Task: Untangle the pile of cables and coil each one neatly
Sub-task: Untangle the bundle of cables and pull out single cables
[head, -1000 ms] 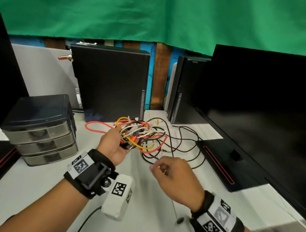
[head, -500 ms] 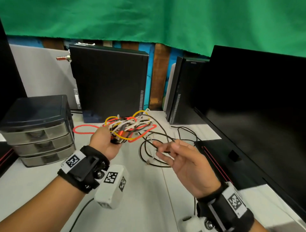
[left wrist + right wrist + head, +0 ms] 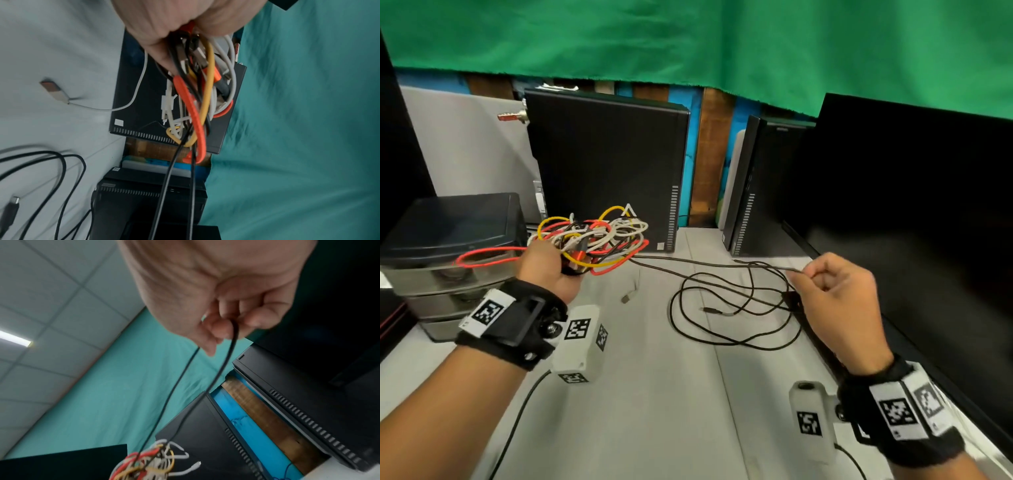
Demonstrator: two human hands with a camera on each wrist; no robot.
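Note:
My left hand (image 3: 544,267) grips a tangled bundle of red, yellow, white and black cables (image 3: 592,240) lifted above the white table, seen close in the left wrist view as the cable bundle (image 3: 195,91). A thin black cable (image 3: 722,265) runs taut from the bundle to my right hand (image 3: 828,291), which pinches it between thumb and fingers, as the black cable (image 3: 226,356) shows in the right wrist view. The rest of that cable lies in loose loops (image 3: 729,308) on the table. A white cable's plug (image 3: 627,297) dangles below the bundle.
Two black computer cases (image 3: 606,164) (image 3: 760,185) stand at the back. A large black monitor (image 3: 914,219) lies along the right. A grey drawer unit (image 3: 445,246) stands at the left. A green cloth (image 3: 688,41) hangs behind.
My left hand lifted the bundle up and to the left. My right hand closed on the black cable and pulled it out to the right, drawing it taut.

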